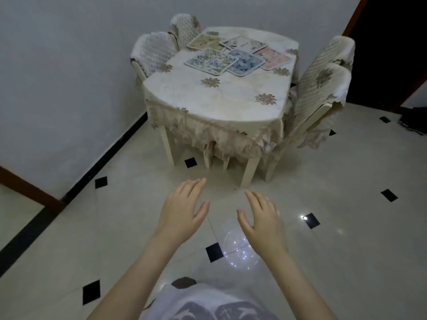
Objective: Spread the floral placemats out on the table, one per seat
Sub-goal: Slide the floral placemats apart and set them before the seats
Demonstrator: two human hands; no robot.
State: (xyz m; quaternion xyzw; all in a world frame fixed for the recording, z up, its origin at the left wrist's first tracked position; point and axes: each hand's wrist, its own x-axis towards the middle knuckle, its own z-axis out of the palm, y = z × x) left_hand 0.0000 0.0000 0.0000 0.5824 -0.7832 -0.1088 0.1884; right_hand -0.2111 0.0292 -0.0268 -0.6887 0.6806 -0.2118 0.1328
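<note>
Approach step: both the left hand (182, 209) and right hand (261, 218) hold empty, spread fingers short of the cloth-covered worktop (215, 98), so next reach the overlapping pastel floral placemats (235, 55).

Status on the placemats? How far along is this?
Done: nothing. The placemats lie bunched and overlapping at the far end of the table, not set per seat. In hand: nothing; left hand and right hand hover open and empty over the floor, short of the table. Left: spread them out, one per chair.
</note>
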